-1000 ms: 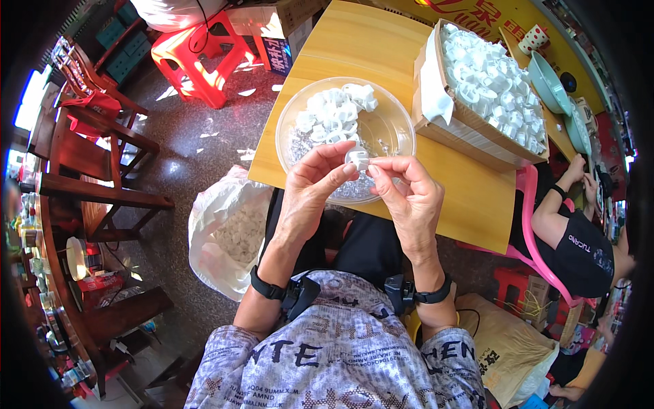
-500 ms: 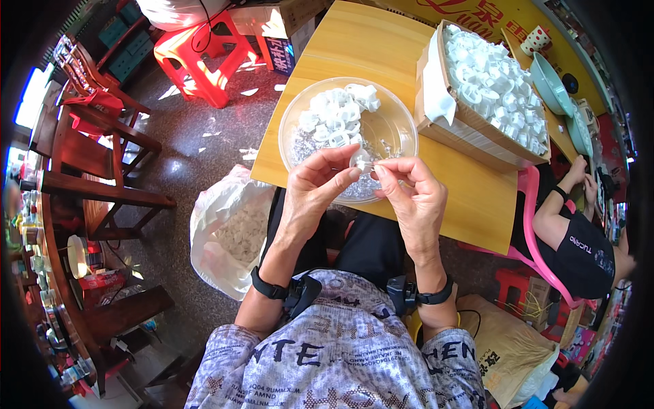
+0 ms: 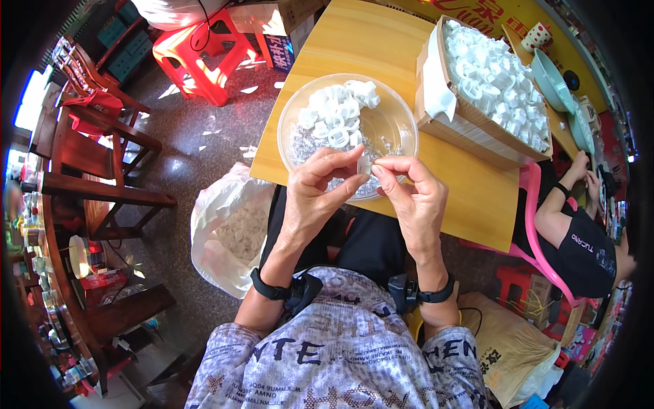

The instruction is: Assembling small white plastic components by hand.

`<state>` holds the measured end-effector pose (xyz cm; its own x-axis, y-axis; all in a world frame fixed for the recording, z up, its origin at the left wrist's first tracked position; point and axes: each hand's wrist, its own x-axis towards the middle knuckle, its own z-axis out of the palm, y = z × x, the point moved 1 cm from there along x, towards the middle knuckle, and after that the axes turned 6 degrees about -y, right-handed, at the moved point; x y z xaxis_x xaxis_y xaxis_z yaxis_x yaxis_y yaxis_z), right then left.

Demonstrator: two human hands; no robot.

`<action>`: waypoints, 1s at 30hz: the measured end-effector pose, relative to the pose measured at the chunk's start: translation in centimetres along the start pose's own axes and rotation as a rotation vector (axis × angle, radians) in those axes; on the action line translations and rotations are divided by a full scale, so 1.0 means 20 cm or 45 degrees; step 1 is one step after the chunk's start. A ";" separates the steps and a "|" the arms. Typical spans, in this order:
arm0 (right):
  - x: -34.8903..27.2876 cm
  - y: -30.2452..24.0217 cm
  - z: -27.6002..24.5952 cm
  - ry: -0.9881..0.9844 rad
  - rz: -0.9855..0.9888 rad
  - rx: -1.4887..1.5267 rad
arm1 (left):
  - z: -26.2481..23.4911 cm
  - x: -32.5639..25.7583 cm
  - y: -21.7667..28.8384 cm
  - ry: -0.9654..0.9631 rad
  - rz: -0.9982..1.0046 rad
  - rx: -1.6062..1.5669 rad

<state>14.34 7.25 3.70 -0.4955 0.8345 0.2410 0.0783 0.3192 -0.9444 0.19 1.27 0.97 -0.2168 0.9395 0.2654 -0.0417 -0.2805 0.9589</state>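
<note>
Between the thumb and forefinger of my left hand [image 3: 315,184] is a small white plastic piece [image 3: 364,165], held over the near rim of a round clear tub [image 3: 281,129]. Thumb and forefinger of my right hand [image 3: 417,194] are pinched close beside that piece; whatever is between them is too small to name. Inside the tub, white ring-shaped plastic pieces [image 3: 334,112] are heaped toward the far side. Many tiny shiny bits [image 3: 304,146] lie around and below them.
A cardboard box [image 3: 470,129] full of similar white pieces stands on the wooden table [image 3: 361,41], right of the tub. On the floor at left is an open white sack [image 3: 204,232] of pale pieces. A person [image 3: 579,238] sits at right by a pink chair [image 3: 535,232].
The white piece has turned between my left fingers and now shows narrower. A thin strand seen earlier between my fingertips no longer shows. Both hands stay in nearly the same place.
</note>
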 end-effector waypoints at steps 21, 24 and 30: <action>-0.02 0.03 -0.04 -0.089 0.204 0.297 | 0.01 0.00 -0.06 0.008 0.022 -0.120; -0.01 0.06 -0.03 -0.086 0.158 0.272 | 0.00 -0.02 -0.10 0.018 -0.005 -0.130; 0.04 -0.02 -0.28 0.138 0.020 0.030 | 0.04 0.01 -0.08 0.018 -0.119 -0.231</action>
<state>18.76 10.22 5.57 -0.3975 0.8835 0.2479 0.0640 0.2962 -0.9530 1.05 2.00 -0.35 -0.2175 0.9606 0.1733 -0.2370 -0.2242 0.9453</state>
